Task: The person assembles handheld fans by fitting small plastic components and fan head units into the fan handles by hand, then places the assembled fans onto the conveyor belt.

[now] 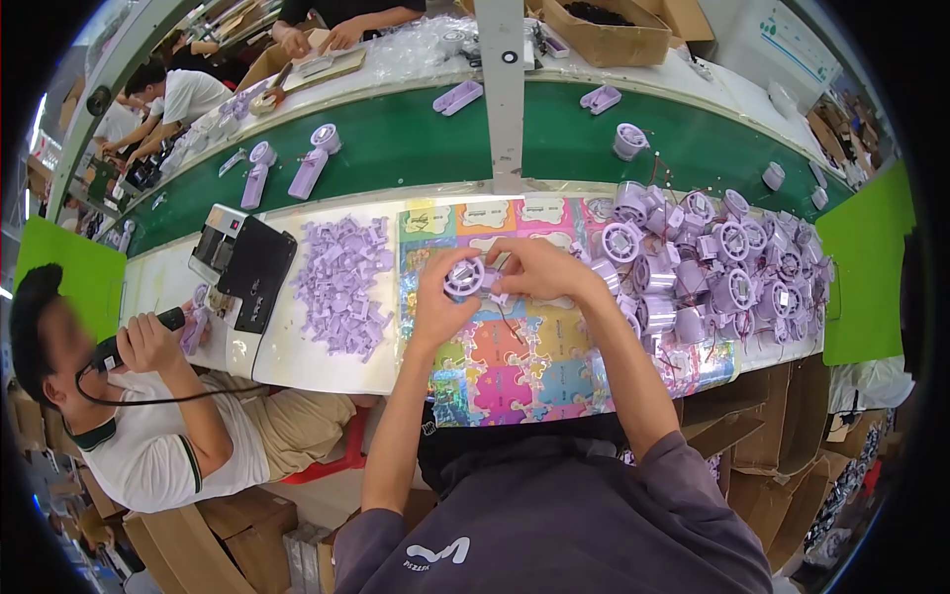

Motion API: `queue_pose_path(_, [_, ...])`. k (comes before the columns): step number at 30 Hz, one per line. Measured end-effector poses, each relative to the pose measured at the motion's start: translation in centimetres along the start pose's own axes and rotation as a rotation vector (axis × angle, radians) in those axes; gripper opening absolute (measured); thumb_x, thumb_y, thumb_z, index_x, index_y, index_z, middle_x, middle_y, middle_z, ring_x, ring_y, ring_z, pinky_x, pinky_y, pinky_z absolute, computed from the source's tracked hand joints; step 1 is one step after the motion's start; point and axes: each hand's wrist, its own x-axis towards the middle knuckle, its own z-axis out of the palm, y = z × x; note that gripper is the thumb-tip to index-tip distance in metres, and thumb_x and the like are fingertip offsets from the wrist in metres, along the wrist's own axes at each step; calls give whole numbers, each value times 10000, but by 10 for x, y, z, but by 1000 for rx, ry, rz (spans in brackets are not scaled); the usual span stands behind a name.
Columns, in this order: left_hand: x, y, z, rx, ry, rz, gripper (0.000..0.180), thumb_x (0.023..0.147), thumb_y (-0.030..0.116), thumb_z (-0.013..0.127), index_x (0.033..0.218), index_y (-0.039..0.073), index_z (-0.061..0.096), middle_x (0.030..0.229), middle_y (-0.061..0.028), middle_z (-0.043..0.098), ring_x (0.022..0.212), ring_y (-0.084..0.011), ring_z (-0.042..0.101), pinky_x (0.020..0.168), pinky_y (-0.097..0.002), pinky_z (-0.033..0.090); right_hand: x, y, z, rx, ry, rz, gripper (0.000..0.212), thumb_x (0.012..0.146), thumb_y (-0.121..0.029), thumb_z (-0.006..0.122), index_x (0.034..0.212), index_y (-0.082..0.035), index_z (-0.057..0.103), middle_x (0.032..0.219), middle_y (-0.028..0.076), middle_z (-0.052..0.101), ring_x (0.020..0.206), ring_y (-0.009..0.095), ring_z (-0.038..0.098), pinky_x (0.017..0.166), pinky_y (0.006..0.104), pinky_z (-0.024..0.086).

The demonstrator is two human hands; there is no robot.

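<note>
Got my left hand (438, 306) clamped round a lilac housing (463, 278) over the patterned mat (500, 342), right hand (542, 269) working its side, pinch unclear. Probably mid-adjustment; next move wants a steady hold.

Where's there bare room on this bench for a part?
Colourful mat: bare between its near edge and your left hand and right hand. A bare strip of white bench top lies between the black device and the small lilac parts. It's crowded on the right, with heaped round lilac housings.
</note>
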Motion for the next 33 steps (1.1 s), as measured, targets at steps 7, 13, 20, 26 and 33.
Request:
queue_pose_path(7, [3,5,2,-27,12,-23,521,589,-10,661,1108,34,646,1029,-120,621,977,-307,606,900,-360,470,3,18,7,163,106,35,489,834,-200,793,1265,-40,628,794,128,717,708,171,666,646,324,492])
queue_pose_path(13, [2,3,-1,26,-43,-9,563,591,-51,651,1146,39,630,1056,-71,585,1001,-219,586,927,-298,448,10,21,16,215,227,55,442,812,-219,820,1164,-4,661,793,112,699,724,167,664,650,319,494])
queue_pose_path(20, [0,3,0,-12,-50,-40,547,594,-50,660,1133,41,637,1063,-83,595,1005,-243,590,913,-321,461,9,21,38,118,440,110,316,822,-247,791,1029,-27,699,788,114,702,687,219,670,658,351,517])
queue_pose_path(26, [-18,14,7,-71,92,-106,511,656,-22,729,1147,39,599,1057,-91,575,1003,-245,600,896,-334,483,-11,0,44,134,428,25,250,909,-240,677,1095,-76,646,703,134,680,676,297,684,627,396,497])
queue_pose_path(33, [-36,20,-11,-301,76,-230,288,844,58,760,1043,42,552,1031,-46,538,951,-112,568,838,-267,490,-25,-21,61,-43,451,-138,489,924,-158,680,1309,-27,409,902,248,687,825,473,669,721,537,514])
